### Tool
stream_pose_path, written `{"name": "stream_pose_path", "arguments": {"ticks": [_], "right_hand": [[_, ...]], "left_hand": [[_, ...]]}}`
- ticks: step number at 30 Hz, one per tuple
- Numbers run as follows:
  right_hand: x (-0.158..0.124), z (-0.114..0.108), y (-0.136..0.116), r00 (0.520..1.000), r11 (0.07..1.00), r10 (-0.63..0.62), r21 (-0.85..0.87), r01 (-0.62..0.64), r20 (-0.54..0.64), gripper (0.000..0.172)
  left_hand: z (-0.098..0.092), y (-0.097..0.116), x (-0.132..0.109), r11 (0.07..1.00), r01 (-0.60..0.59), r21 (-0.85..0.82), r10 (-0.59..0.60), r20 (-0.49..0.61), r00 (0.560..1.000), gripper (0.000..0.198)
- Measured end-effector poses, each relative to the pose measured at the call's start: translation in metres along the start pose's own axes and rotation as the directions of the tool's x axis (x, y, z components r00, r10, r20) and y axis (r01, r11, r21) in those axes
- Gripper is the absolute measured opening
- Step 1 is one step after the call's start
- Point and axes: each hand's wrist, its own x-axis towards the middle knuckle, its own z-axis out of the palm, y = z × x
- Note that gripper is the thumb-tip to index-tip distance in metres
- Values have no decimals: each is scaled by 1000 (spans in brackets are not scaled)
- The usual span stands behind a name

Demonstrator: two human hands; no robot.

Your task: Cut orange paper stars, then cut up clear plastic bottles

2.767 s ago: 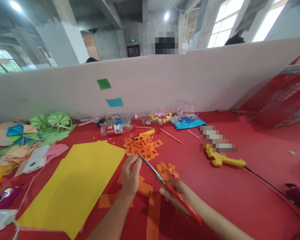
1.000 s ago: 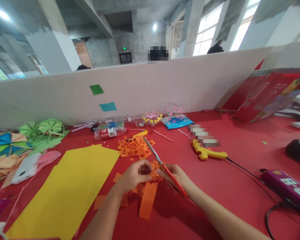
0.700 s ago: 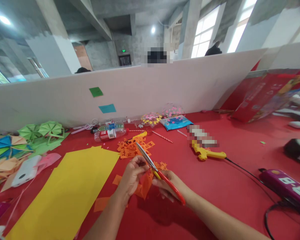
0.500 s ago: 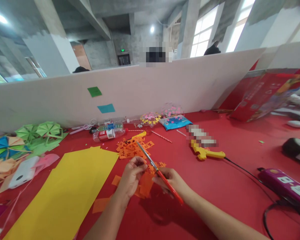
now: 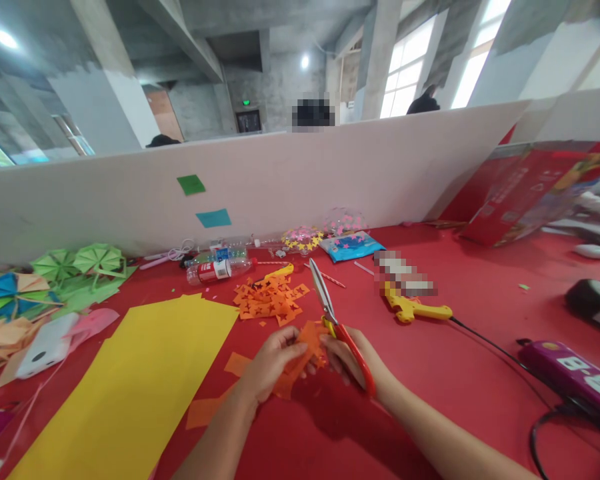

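Observation:
My left hand (image 5: 285, 353) is closed on a piece of orange paper (image 5: 307, 340), thumb on top. Close beside it, my right hand (image 5: 350, 357) has its fingers around red-handled scissors (image 5: 356, 359), whose blades point up and away from me. The right fingertips are at the right edge of the orange paper; whether they pinch it too I cannot tell. Under my hands lie more orange pieces (image 5: 237, 363), partly hidden. Just beyond is a pile of orange paper scraps (image 5: 267, 300) with star-shaped holes.
Yellow sheets (image 5: 140, 373) lie at left, near a white phone (image 5: 47, 347) and folded green paper (image 5: 97, 257). Plastic bottles (image 5: 215, 270) and a blue packet (image 5: 353, 247) sit by the white partition (image 5: 260, 177). A yellow glue gun (image 5: 415, 310) and purple power strip (image 5: 573, 370) are at right.
My left hand has lifted a piece of orange paper between my hands. The scissors have shifted right and now point more upright, their blades away from the left hand.

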Motion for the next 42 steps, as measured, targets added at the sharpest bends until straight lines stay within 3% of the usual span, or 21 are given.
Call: {"name": "stream_pose_path", "arguments": {"ticks": [3, 6, 10, 15, 23, 31, 36, 42], "right_hand": [[0, -3, 0, 999, 998, 20, -63, -18, 30, 44], [-2, -4, 0, 996, 981, 9, -192, 9, 93, 49], [-4, -4, 3, 977, 915, -63, -380, 138, 202, 51], [-5, -3, 12, 963, 821, -55, -537, 194, 263, 50], [-5, -2, 14, 956, 854, -36, -488, 180, 291, 49], [-8, -1, 9, 957, 884, -13, -445, 146, 289, 47], [-9, 1, 8, 949, 926, 29, -366, 93, 314, 46], [-10, 5, 5, 943, 940, 166, -335, -63, 287, 49]], "left_hand": [[-5, 3, 3, 993, -114, 5, 114, -142, 983, 23], [-15, 10, 5, 962, -274, -1, 259, -324, 910, 24], [-25, 17, 5, 912, -407, -42, 346, -450, 823, 19], [-25, 16, 4, 897, -442, 4, 385, -497, 777, 20], [-26, 12, 3, 884, -459, 83, 430, -529, 731, 22], [-21, 15, -1, 908, -392, 150, 415, -457, 787, 20], [-21, 13, -1, 905, -399, 148, 420, -458, 783, 19], [-23, 12, -1, 909, -383, 164, 414, -456, 788, 21]]}}
